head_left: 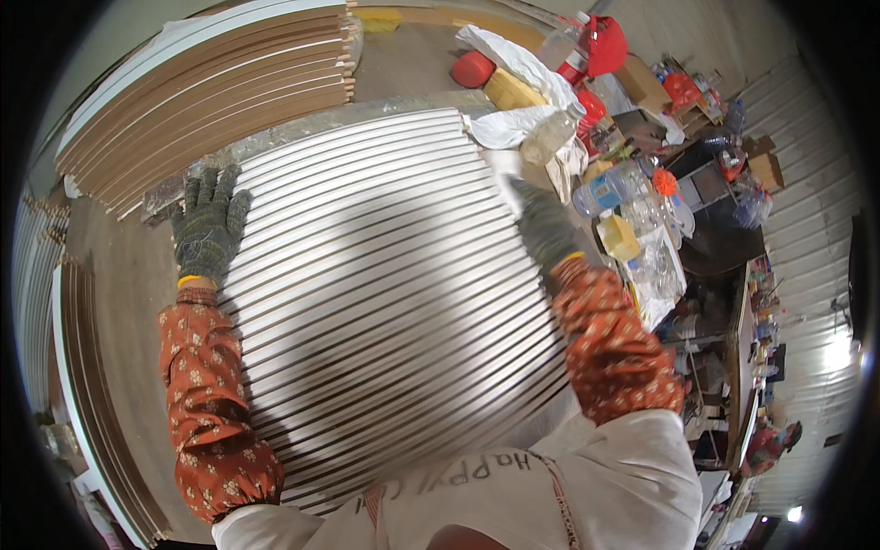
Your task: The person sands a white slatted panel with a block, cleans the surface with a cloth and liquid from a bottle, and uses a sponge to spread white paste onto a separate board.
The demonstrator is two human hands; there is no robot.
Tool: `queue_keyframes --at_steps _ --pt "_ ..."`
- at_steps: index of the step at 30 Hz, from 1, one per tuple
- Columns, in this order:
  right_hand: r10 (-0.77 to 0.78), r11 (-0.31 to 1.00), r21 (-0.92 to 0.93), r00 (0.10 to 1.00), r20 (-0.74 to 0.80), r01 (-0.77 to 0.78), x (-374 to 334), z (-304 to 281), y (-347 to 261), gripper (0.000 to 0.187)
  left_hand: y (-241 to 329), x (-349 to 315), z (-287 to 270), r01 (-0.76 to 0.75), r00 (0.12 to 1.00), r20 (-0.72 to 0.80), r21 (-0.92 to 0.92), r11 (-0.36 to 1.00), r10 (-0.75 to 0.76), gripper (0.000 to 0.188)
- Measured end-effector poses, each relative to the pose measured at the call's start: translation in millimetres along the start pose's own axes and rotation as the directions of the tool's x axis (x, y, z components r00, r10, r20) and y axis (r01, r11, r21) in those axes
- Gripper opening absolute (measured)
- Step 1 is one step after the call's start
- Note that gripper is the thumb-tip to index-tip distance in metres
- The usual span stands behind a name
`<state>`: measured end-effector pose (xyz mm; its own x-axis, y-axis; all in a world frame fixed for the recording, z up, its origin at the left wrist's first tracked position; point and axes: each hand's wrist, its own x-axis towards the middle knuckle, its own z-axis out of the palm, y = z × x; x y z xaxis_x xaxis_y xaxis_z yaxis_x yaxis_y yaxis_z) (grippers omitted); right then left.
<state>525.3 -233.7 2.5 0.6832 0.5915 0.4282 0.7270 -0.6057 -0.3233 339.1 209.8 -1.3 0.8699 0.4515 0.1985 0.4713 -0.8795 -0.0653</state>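
Note:
Many long white strips (367, 165) lie side by side in front of me, running left to right with narrow dark gaps between them. My left hand (209, 220), in a dark grey knit glove with a yellow cuff, rests at their far left ends, fingers spread and stretched forward. At the right ends is my right hand (545, 220), in a matching glove; motion smears its fingers, so their grip does not show. Orange flowered sleeves cover both forearms. A shadow falls across the middle of the strips.
A stack of brown-edged white boards (211, 82) stands at the far left, with more boards (92, 394) along the near left. Plastic bottles (614, 188), a red lid (472, 69), a yellow block (513, 90) and white cloth crowd the right. A person (772, 445) is far right.

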Motion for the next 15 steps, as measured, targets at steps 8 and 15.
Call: queue_keyframes --at_steps 8,15 --pt "-0.340 0.940 -0.129 0.901 -0.270 0.316 17.1 -10.4 -107.5 0.031 5.7 -25.8 -46.0 -0.114 0.993 0.039 0.105 0.988 0.110 0.058" --pt "-0.482 0.871 0.180 0.867 0.125 0.458 -19.9 36.2 -174.7 0.035 34.3 -109.2 -29.5 -0.510 0.855 -0.130 -0.030 0.860 0.502 0.063"
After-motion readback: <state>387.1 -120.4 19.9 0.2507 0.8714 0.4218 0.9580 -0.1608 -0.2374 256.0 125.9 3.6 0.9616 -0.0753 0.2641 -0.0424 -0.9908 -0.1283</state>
